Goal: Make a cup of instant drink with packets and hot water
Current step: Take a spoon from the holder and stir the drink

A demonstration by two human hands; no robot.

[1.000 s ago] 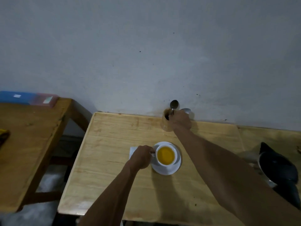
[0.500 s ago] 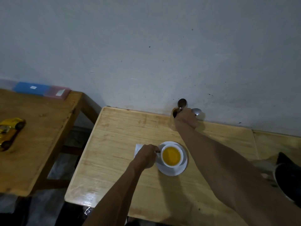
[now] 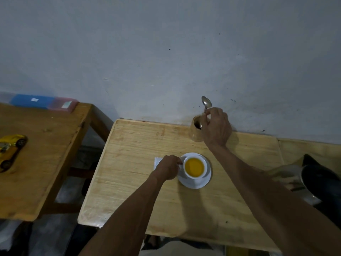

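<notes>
Table [image 3: 140,145]: our left hand [image 3: 167,168] pinches the cup [image 3: 194,167] handle on its saucer [image 3: 206,182]; at 1 o'clock, our right hand [image 3: 216,127] grips a spoon [image 3: 206,103] above the wooden jar [image 3: 196,130].

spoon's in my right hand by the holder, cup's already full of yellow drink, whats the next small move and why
Probably carry the spoon from the holder over to the cup and dip it in to stir. The right hand holds it bowl-up near the wall, away from the drink, while the left hand already steadies the cup's handle on the saucer.
</notes>
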